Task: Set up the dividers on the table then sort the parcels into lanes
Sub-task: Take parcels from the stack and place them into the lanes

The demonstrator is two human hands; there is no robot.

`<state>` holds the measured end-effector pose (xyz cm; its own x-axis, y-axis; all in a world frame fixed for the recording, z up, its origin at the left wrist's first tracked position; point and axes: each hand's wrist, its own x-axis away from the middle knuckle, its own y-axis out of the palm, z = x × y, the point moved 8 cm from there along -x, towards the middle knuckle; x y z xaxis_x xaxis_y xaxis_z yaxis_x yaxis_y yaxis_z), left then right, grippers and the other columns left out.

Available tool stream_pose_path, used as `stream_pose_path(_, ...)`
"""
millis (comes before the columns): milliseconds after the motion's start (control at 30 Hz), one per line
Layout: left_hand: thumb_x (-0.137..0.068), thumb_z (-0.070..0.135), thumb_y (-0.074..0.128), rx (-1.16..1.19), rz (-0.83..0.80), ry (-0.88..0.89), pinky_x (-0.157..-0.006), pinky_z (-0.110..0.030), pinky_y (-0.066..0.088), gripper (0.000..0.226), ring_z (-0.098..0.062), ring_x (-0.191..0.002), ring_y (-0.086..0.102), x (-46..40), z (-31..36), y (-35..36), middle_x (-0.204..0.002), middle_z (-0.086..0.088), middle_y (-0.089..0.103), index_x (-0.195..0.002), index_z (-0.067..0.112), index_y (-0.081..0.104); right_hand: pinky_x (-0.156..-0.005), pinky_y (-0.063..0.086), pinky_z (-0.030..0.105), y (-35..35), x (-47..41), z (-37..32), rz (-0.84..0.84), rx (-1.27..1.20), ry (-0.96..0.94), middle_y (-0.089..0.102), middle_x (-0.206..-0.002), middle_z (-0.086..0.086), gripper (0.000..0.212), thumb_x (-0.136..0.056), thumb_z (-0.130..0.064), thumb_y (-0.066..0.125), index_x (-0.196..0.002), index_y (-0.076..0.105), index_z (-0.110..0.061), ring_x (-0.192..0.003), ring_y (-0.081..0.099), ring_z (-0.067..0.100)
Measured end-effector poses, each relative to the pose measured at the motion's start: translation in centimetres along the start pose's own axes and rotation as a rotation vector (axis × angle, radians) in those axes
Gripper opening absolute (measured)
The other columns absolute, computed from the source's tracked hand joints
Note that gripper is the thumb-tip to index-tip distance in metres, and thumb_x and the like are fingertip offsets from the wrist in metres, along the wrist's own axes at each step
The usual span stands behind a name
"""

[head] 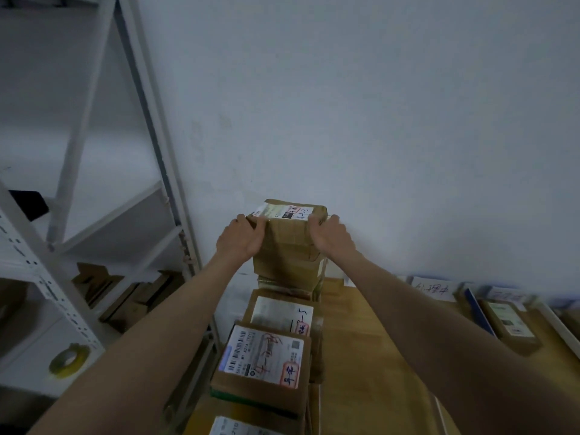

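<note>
Head view: the left hand (240,238) and right hand (329,237) clamp opposite sides of a taped cardboard parcel (288,243), raised at the far end of a row of labelled boxes (266,356) along the wooden tabletop's (376,340) left edge. Bare wood lies open to the right. A white metal shelf (37,277) stands left, holding a tape roll (67,361).

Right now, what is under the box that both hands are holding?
The held box, gripped by the left hand and right hand, sits above another cardboard parcel at the row's far end. Only that parcel's top edge shows; whether they touch is unclear.
</note>
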<state>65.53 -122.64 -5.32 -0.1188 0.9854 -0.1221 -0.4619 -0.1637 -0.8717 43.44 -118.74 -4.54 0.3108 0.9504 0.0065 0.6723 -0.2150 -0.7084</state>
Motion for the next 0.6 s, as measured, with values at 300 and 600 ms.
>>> stream_pose_path(300,-0.097,0.06,0.037,0.251,0.07,-0.004,-0.09,-0.045,0.054,0.066,-0.031,-0.115,0.057,1.1,1.9,-1.7,-0.14,-0.011,0.051,-0.139,0.009,0.037,-0.106,0.041,0.045,-0.7,0.8,-0.6,-0.062,-0.257,0.001,0.043,-0.146,0.015,0.066,-0.099,-0.047,0.035,-0.151,0.02,-0.009,-0.129,0.046,0.035)
stream_pose_path(600,-0.1,0.041,0.043,0.324,0.133,0.202,-0.091,-0.033,0.039,0.044,-0.027,-0.119,0.053,3.7,7.7,-4.9,-0.136,-0.008,0.051,-0.133,0.012,0.044,-0.071,0.062,0.039,-6.2,2.6,3.4,-0.098,-0.518,0.109,0.053,-0.111,0.013,0.055,-0.094,-0.051,0.051,-0.13,0.027,-0.017,-0.077,0.074,0.031)
